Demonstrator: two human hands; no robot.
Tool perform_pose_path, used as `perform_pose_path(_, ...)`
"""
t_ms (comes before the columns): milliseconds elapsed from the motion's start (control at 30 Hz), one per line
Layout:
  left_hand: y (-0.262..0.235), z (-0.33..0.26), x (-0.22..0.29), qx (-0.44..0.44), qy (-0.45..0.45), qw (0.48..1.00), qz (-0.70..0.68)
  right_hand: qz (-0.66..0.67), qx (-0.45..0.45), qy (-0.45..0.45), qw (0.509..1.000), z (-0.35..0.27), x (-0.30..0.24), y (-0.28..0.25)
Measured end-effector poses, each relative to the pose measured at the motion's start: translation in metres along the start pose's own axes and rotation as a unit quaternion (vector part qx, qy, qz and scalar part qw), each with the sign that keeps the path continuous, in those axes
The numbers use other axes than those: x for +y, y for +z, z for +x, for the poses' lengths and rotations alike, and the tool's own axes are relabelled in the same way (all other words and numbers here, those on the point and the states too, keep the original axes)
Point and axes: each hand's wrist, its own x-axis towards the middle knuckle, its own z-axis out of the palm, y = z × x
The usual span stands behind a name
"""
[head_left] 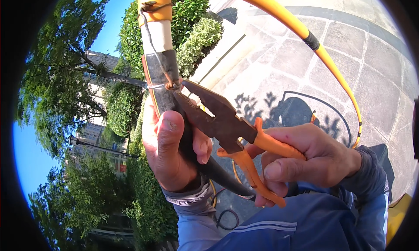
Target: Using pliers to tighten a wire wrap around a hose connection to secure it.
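Note:
My left hand (172, 148) grips a dark cable bundle (163, 72) that runs up the middle of the view, wrapped in grey, white and orange tape near the top. A thin wire (150, 33) runs down the bundle to a twisted tie (171, 85). My right hand (305, 157) holds rusty pliers with orange handles (227, 126). Their jaws are slightly apart, with the tips right at the wire tie.
An orange hose or cable (321, 52) arcs from the top to the right over grey paving slabs (288, 63). A thin black cable (323, 105) lies on the paving. Green hedges (192, 28) and trees stand at the left, buildings behind them.

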Motion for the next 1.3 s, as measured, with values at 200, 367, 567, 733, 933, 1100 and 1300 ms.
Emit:
perform_pose_path(200,-0.008,0.001,-0.008,-0.024,-0.025,0.991,-0.131,0.034,-0.044,-0.006,0.998,0.008,0.0,-0.004)
perform_pose_path(367,-0.009,0.002,-0.011,-0.023,-0.046,0.982,-0.184,0.032,-0.064,-0.031,0.997,0.017,0.006,-0.013)
perform_pose_path(567,-0.007,0.004,-0.015,-0.069,-0.071,0.964,-0.248,0.06,-0.095,-0.051,0.992,0.022,0.019,-0.022)
perform_pose_path(733,-0.008,0.004,-0.019,-0.082,-0.071,0.95,-0.292,0.108,-0.151,-0.064,0.98,0.03,0.024,-0.024)
perform_pose_path(933,-0.004,0.005,-0.018,-0.097,-0.068,0.932,-0.342,0.098,-0.171,-0.081,0.977,0.044,0.032,-0.031)
perform_pose_path(1100,-0.009,-0.001,-0.01,-0.112,-0.106,0.914,-0.374,0.09,-0.181,-0.06,0.977,0.045,0.024,-0.028)
perform_pose_path(1300,-0.011,0.002,-0.015,-0.152,-0.104,0.909,-0.373,0.091,-0.203,-0.021,0.975,0.043,0.026,-0.033)
